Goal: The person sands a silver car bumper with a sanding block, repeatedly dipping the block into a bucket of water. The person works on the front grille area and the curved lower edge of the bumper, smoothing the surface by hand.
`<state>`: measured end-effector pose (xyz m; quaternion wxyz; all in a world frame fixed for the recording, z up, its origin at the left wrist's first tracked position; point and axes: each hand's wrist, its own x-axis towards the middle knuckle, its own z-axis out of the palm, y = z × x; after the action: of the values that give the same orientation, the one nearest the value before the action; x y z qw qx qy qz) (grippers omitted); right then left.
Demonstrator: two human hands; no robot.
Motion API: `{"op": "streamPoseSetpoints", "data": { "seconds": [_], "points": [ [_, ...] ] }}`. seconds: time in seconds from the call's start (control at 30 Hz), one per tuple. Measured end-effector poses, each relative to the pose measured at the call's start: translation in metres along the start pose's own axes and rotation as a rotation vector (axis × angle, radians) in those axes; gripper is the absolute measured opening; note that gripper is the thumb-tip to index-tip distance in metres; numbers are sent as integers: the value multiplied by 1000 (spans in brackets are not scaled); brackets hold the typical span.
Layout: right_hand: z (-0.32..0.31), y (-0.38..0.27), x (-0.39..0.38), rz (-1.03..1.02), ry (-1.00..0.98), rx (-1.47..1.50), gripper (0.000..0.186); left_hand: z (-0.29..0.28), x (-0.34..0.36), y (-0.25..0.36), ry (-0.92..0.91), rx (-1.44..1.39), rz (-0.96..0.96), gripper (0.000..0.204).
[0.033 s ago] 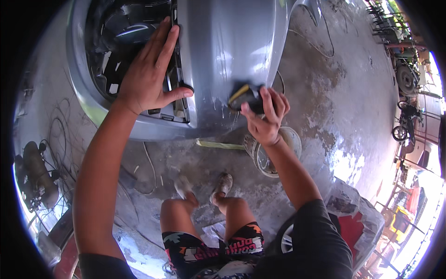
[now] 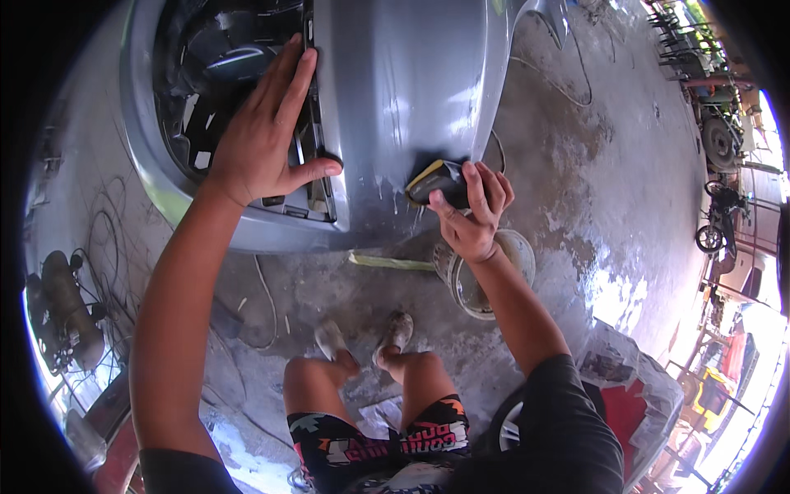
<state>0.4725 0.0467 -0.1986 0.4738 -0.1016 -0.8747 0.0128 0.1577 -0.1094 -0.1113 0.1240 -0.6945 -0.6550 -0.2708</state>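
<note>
A grey car body panel (image 2: 387, 99) fills the upper middle, with wet streaks running down its surface. My right hand (image 2: 477, 210) is closed around a black sanding block (image 2: 444, 183) with a yellow edge, and the block rests against the lower right of the panel. Flat along the rim of the dark opening (image 2: 222, 90) lies my left hand (image 2: 267, 136), its fingers stretched out and its thumb on the panel's edge. Nothing is held in it. The block's underside is hidden.
A round bucket (image 2: 510, 263) stands on the concrete floor below my right hand, with a pale green strip (image 2: 391, 263) beside it. Cables (image 2: 263, 305) lie on the floor at left. A covered object with red (image 2: 625, 412) sits at lower right; a motorcycle (image 2: 716, 218) stands far right.
My right hand and the sanding block have shifted slightly toward me on the panel. My left hand stays in place.
</note>
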Motion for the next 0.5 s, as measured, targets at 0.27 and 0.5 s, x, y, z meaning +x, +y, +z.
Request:
{"op": "streamPoseSetpoints", "data": {
  "seconds": [0.27, 0.5],
  "points": [
    [55, 86, 229, -225, -144, 101, 32, 3, -5, 1, 33, 147, 16, 128],
    [55, 34, 207, -32, -116, 101, 32, 8, -15, -5, 76, 240, 36, 107]
  ]
}}
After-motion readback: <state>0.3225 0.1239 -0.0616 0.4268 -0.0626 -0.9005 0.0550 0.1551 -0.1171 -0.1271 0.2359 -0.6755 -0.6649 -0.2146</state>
